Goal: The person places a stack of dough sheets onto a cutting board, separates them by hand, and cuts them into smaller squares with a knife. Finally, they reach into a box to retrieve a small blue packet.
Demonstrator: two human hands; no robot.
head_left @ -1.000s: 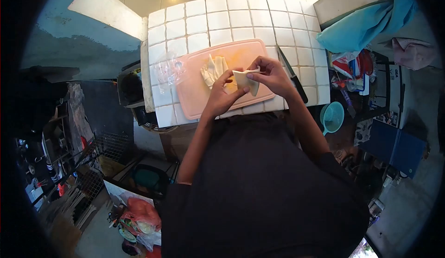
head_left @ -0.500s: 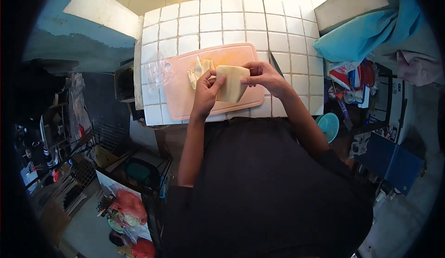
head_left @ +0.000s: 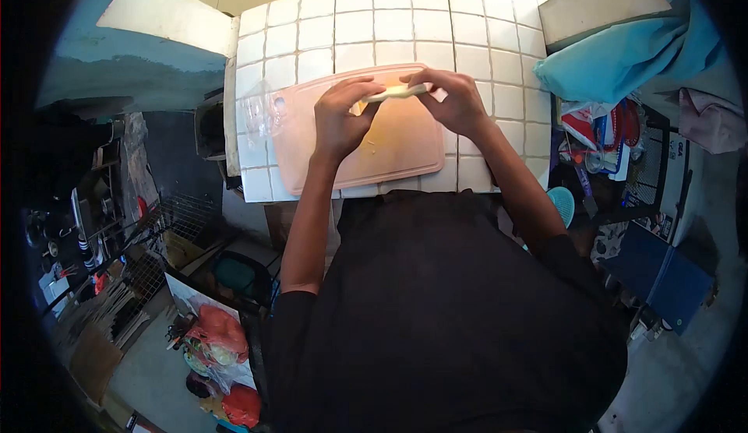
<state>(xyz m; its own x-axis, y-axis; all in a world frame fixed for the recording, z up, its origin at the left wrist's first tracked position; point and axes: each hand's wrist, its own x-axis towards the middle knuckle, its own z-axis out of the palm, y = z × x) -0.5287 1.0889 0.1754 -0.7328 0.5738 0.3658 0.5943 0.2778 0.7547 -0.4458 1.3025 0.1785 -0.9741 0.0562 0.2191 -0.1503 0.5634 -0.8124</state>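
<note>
A pink cutting board [head_left: 389, 153] lies on the white tiled counter [head_left: 374, 28]. Above its far part, both my hands hold a thin pale yellow sheet [head_left: 396, 91], seen almost edge-on. My left hand [head_left: 340, 117] pinches its left end and my right hand [head_left: 456, 102] pinches its right end. The small pile of pale sheets seen earlier on the board is hidden behind my left hand.
A clear plastic bag [head_left: 261, 110] lies at the board's left edge. Blue cloth [head_left: 615, 51] is heaped to the right of the counter, with cluttered shelves [head_left: 608, 133] below it. A teal basket [head_left: 559, 203] sits near my right elbow.
Both hands have lifted the pale sheet away from me and turned it from flat-facing to nearly edge-on. My left hand now covers the pile on the board.
</note>
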